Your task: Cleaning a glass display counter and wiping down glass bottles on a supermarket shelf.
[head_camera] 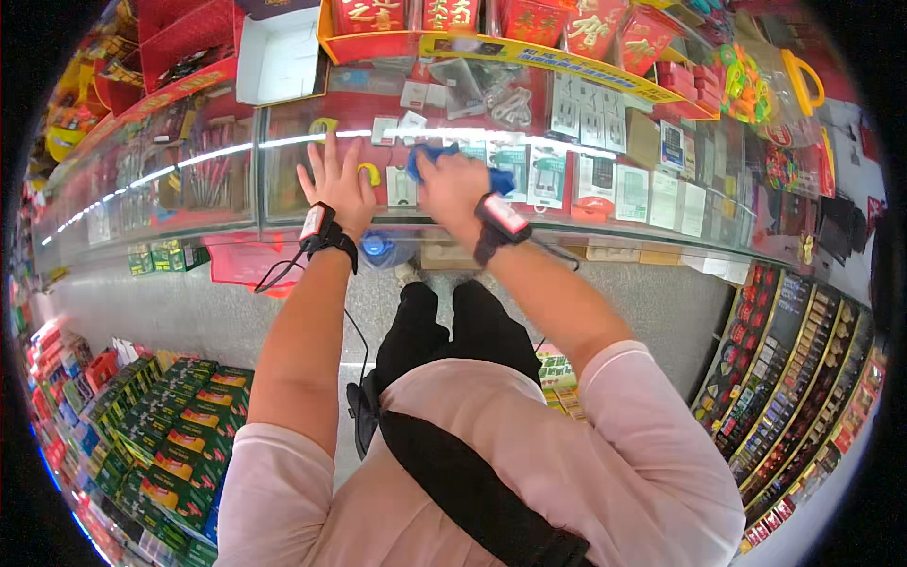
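Note:
My right hand (pixel 455 188) is closed on a crumpled blue cloth (pixel 500 181) and presses it on the glass top of a display counter (pixel 297 216); the hand is slightly blurred. To its left, my left hand (pixel 339 181) lies on the same glass with fingers spread and holds nothing. Under the glass, small packaged accessories (pixel 547 176) lie on a red lining, near a bundle of white cables (pixel 511 106). A yellow curved item (pixel 369 173) shows beside my left thumb.
Along the counter's far side stand an open white box (pixel 278 60), a display tray with red packets (pixel 528 25) and a clear jar of colourful items (pixel 751 85). Green boxes (pixel 191 453) are stacked behind me at left; packed shelves (pixel 786 383) stand at right. A pink bag (pixel 248 266) lies below the counter.

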### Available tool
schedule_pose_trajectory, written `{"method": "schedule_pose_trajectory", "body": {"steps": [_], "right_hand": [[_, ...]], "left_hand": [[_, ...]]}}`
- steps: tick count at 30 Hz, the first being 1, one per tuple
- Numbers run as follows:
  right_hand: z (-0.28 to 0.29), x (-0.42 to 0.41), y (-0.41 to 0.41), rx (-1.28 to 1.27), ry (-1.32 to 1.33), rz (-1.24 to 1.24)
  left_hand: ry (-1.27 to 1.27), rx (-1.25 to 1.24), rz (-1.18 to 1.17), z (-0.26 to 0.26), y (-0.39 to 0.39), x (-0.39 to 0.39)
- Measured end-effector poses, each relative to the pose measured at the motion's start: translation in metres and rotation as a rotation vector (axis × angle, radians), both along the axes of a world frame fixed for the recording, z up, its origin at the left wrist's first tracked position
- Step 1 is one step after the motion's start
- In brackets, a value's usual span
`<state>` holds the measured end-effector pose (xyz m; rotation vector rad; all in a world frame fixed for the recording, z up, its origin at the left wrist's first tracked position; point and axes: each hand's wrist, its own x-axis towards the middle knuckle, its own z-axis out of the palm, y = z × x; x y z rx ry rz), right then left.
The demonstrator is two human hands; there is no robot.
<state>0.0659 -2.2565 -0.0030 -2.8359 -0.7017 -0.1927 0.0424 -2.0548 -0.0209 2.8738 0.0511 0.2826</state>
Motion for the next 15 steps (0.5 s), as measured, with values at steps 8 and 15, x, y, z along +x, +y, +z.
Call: {"method": "schedule_pose_trajectory", "body": {"steps": [8,15], "right_hand": [[0.013,-0.043,-0.073,0.027,0.093,0.047],[0.028,-0.069,-0.280,-0.198,0.187,-0.558]], "left_hand": [[0.065,0.032,0.018,-0.003,0.005,0.000],[-0.016,0.034,0.029,-0.002,0.000,0.002]]}}
